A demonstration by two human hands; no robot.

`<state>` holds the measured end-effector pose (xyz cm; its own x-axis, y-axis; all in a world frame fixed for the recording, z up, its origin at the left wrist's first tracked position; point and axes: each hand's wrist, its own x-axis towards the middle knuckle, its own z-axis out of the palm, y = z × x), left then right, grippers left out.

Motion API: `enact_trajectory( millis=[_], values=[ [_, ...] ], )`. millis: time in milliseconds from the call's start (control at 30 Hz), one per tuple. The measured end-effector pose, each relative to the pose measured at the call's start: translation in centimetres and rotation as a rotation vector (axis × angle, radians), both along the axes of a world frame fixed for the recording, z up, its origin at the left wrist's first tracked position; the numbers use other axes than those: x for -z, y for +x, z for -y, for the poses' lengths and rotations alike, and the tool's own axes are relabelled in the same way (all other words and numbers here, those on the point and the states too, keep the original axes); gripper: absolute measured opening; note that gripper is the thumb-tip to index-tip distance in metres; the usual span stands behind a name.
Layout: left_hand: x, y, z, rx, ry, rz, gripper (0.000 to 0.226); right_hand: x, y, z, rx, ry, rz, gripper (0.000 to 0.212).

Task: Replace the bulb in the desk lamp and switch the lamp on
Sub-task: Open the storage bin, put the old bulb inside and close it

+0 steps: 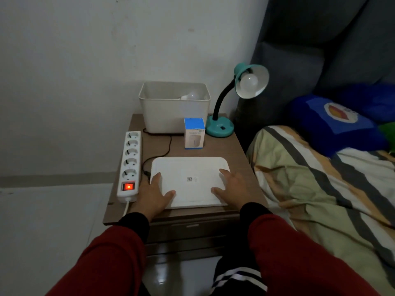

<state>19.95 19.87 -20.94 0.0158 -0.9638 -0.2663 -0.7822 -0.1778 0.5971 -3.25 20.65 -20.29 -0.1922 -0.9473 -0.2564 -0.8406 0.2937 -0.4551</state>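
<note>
A teal desk lamp stands at the back right of the bedside table, its black gooseneck bent up to a shade facing me. A white bulb sits in the shade, unlit. A second white bulb lies inside the cream bin behind. A blue and white bulb box stands upright in front of the bin. My left hand and my right hand rest flat, fingers apart, on the two near corners of a white tray. Neither hand holds anything.
A white power strip with a glowing red switch lies along the table's left edge. A black cord runs from behind the bin toward the tray's left side. A bed with a striped blanket and blue pillow lies right of the table.
</note>
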Motion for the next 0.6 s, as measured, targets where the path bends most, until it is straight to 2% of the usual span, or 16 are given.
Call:
enact_trajectory(
  millis=[233, 433, 600],
  values=[
    [0.7, -0.3, 0.2, 0.014, 0.049, 0.054, 0.088, 1.5, -0.2, 0.7, 0.000, 0.074, -0.131, 0.073],
    [-0.2, -0.3, 0.4, -0.005, 0.006, 0.080, 0.094, 0.6, -0.2, 0.7, 0.010, 0.062, -0.089, 0.075],
    [-2.3, -0.6, 0.5, -0.020, -0.103, 0.075, 0.091, -1.2, -0.4, 1.2, 0.051, -0.023, -0.019, 0.075]
  ],
)
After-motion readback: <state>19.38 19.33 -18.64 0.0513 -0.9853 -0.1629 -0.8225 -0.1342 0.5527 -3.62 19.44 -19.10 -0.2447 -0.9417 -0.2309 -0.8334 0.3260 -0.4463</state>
